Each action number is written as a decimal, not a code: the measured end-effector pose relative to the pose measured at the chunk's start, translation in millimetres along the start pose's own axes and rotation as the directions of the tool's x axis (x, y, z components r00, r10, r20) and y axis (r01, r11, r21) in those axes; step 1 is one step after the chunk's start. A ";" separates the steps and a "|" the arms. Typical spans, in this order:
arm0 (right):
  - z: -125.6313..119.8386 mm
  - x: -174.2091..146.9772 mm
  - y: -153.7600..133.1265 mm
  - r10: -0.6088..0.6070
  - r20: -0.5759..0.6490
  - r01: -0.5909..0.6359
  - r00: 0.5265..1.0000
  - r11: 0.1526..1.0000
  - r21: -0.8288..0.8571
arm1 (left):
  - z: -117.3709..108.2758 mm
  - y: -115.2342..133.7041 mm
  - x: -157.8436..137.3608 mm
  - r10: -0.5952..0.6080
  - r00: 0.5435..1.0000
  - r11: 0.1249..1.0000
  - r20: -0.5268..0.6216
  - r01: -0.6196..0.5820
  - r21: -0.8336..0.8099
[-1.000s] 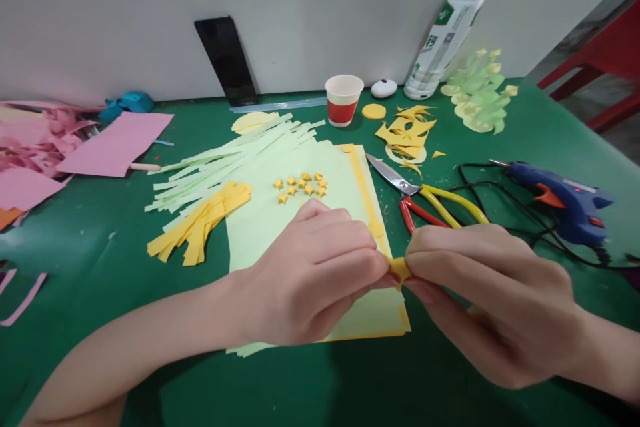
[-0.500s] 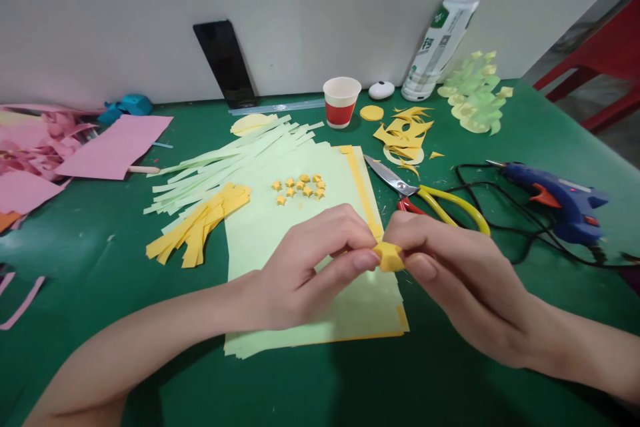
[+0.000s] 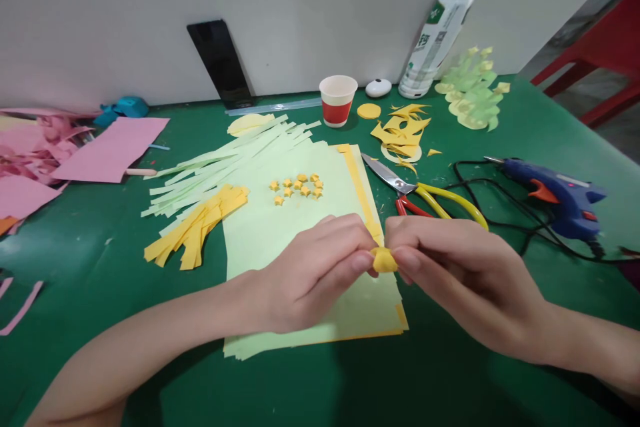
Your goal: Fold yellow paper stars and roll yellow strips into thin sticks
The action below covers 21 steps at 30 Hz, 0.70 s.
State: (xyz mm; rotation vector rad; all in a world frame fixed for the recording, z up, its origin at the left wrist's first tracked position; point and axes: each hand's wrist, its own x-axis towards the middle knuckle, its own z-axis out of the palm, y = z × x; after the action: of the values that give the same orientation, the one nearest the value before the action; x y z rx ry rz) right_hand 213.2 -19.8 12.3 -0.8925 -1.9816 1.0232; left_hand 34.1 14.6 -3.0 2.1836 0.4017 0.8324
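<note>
Between my fingertips is a small folded yellow paper star [image 3: 385, 260], held above the pale green paper sheets [image 3: 280, 260]. My left hand [image 3: 315, 273] pinches its left side with thumb and forefinger. On the right side, the thumb and curled forefinger of my right hand [image 3: 460, 280] press against it. Several finished yellow paper stars [image 3: 301, 185] lie in a cluster on the sheets beyond my left hand. Yellow paper strips [image 3: 197, 230] and light green strips [image 3: 225, 160] are spread to the left. Scissors [image 3: 400, 183] with red and yellow handles lie behind my right hand.
A blue glue gun [image 3: 555, 193] with a black cord lies at right. A paper cup [image 3: 338, 103], white bottle [image 3: 440, 30], black phone [image 3: 220, 63] and yellow scraps [image 3: 405, 130] are along the back. Pink paper [image 3: 113, 150] lies left; a green paper plant [image 3: 473, 93] stands back right.
My fingers have closed in on the star from both sides, so less of it shows. The right thumb has moved left onto its edge. The whole view has shifted slightly.
</note>
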 end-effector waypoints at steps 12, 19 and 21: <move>-7.1 9.0 7.2 0.499 0.266 -0.565 0.825 0.716 0.409 | -17.9 -9.0 9.9 0.326 0.927 0.657 0.189 -0.365 0.659; -4.7 13.1 14.5 0.540 0.398 -0.670 0.741 0.571 0.474 | -17.7 -7.8 10.3 0.370 0.868 0.477 0.330 -0.482 0.735; -4.9 13.1 15.9 0.538 0.443 -0.696 0.718 0.532 0.482 | -16.5 -6.6 9.5 0.407 0.844 0.421 0.350 -0.513 0.748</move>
State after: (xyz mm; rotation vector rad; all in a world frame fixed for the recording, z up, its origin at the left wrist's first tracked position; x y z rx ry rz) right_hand 214.7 -0.2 4.4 -1.1439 -1.2829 2.1521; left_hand 29.8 32.8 4.5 3.3435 0.0968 0.8933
